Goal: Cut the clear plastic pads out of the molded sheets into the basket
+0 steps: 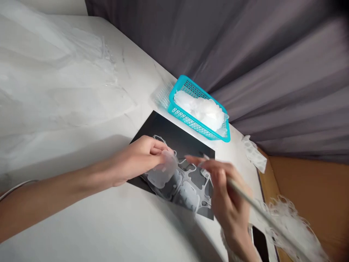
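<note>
A black sheet (174,140) lies tilted on the white table (89,222), covered with a web of translucent white film shapes (188,189). My left hand (139,158) pinches a rounded, cloudy piece of film (162,170), which is lifted partly off the sheet. My right hand (225,193) grips a long, pale stick or brush handle (253,207) above the sheet's right side. Its tip sits among the film shapes near my fingertips, partly hidden by them.
A turquoise plastic basket (196,125) heaped with white translucent material stands beyond the sheet. A crumpled film scrap (255,154) lies to its right. A dark phone (260,243), lacy film scraps (290,225), cardboard (308,182) and a grey curtain (245,54) surround the table.
</note>
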A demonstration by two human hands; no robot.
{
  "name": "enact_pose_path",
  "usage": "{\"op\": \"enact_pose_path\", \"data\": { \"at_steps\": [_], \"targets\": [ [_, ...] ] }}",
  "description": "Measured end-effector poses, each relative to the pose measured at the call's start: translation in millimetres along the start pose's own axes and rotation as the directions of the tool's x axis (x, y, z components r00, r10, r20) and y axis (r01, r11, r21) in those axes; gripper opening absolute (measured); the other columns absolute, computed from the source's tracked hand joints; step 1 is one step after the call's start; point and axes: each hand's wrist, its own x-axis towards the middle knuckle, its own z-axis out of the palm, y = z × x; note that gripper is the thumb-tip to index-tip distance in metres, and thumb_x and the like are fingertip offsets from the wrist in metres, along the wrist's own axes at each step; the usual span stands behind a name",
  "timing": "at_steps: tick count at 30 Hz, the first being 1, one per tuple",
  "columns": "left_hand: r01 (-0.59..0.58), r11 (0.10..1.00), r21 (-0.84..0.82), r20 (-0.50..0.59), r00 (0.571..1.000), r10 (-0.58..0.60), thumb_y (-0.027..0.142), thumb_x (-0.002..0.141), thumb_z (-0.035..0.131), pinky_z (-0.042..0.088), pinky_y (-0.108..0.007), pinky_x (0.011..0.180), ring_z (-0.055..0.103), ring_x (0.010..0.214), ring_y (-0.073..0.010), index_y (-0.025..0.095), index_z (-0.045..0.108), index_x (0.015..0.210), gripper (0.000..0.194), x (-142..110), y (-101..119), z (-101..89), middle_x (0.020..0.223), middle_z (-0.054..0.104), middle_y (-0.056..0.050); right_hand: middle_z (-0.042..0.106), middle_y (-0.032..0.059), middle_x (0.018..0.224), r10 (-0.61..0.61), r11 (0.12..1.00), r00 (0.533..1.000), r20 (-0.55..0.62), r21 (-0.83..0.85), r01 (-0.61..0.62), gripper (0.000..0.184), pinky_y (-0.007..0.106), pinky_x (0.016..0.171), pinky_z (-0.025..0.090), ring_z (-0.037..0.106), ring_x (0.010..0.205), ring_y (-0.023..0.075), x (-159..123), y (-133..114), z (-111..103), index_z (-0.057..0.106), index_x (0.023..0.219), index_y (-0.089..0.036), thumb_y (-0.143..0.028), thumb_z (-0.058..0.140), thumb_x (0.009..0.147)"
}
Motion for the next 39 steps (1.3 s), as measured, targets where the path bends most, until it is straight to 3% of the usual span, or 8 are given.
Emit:
{"op": "enact_pose_path", "data": {
  "at_steps": [2,4,9,14,22,29,33,39],
  "targets": [
    [0.000,0.999,0.035,-0.006,1.000,0.000,0.034,0.082,0.061,0.046,-0.027,0.066,0.067,0.077,-0.0189,0.017,0.072,0.091,0.022,-1,-3,1.9,0.080,0.074,-0.004,0.070,0.0033,0.077,0.168,0.985,0.985,-0.037,-0.027,-0.169,0.030,0.030,0.062,0.050,0.065,0.071,0.0175,15,5,4,0.063,0.081,-0.022,-0.038,0.046,0.101],
    [-0.010,0.993,0.119,-0.037,0.999,0.014,0.035,0.082,0.060,0.038,-0.024,0.056,0.060,0.065,-0.0151,0.019,0.070,0.087,0.020,-1,-5,2.6,0.069,0.068,0.001,0.062,-0.0012,0.067,0.241,0.971,0.967,0.078,-0.019,-0.240,0.031,0.025,0.055,0.042,0.055,0.061,0.0130,30,7,13,0.050,0.068,-0.021,-0.038,0.059,0.093],
    [-0.048,0.951,0.305,-0.102,0.991,0.083,0.036,0.085,0.055,0.019,-0.024,0.047,0.038,0.049,-0.0097,0.019,0.059,0.070,0.023,-1,-9,1.3,0.055,0.046,0.005,0.042,-0.0065,0.060,0.212,0.940,0.931,0.297,0.198,-0.277,0.046,0.022,0.053,0.031,0.043,0.057,0.0089,50,3,37,0.024,0.064,-0.023,-0.032,0.065,0.084],
    [-0.102,0.922,0.374,-0.167,0.970,0.175,0.037,0.087,0.053,0.025,-0.023,0.048,0.046,0.054,-0.0111,0.018,0.062,0.070,0.027,-8,-1,1.6,0.060,0.054,0.003,0.034,-0.0062,0.060,0.220,0.938,0.969,0.111,0.248,-0.241,0.045,0.023,0.056,0.030,0.042,0.058,0.0091,40,17,44,0.022,0.064,-0.023,-0.028,0.062,0.085],
    [-0.195,0.899,0.393,-0.389,0.851,0.354,0.038,0.084,0.062,0.045,-0.023,0.059,0.066,0.073,-0.0187,0.021,0.071,0.087,0.019,-13,18,-10.7,0.078,0.073,0.000,0.033,-0.0057,0.059,0.263,0.964,0.957,-0.121,0.075,-0.256,0.045,0.025,0.056,0.030,0.054,0.063,0.0133,52,63,20,0.027,0.062,-0.023,-0.028,0.066,0.083],
    [-0.133,0.977,0.167,-0.248,0.953,0.173,0.041,0.085,0.062,0.047,-0.026,0.062,0.064,0.071,-0.0175,0.020,0.061,0.084,0.021,0,12,-12.0,0.076,0.069,0.000,0.045,-0.0056,0.060,0.316,0.768,0.941,0.124,0.549,-0.330,0.045,0.028,0.066,0.042,0.062,0.071,0.0154,53,38,28,0.031,0.065,-0.023,-0.033,0.071,0.083],
    [-0.056,0.994,0.094,-0.158,0.985,0.070,0.043,0.084,0.064,0.044,-0.024,0.058,0.059,0.064,-0.0137,0.019,0.061,0.080,0.024,4,14,-14.5,0.072,0.066,0.000,0.043,-0.0076,0.060,0.270,0.675,0.930,0.250,0.640,-0.367,0.045,0.026,0.063,0.041,0.053,0.063,0.0108,48,26,29,0.032,0.066,-0.023,-0.027,0.074,0.081],
    [0.015,1.000,0.026,-0.002,1.000,-0.015,0.043,0.079,0.074,0.040,-0.022,0.058,0.056,0.064,-0.0111,0.018,0.061,0.081,0.028,3,14,-15.9,0.073,0.065,0.000,0.040,-0.0085,0.057,0.261,0.601,0.935,0.241,0.717,-0.353,0.047,0.026,0.064,0.042,0.051,0.063,0.0109,46,18,25,0.032,0.064,-0.022,-0.023,0.077,0.078]
  ]
}}
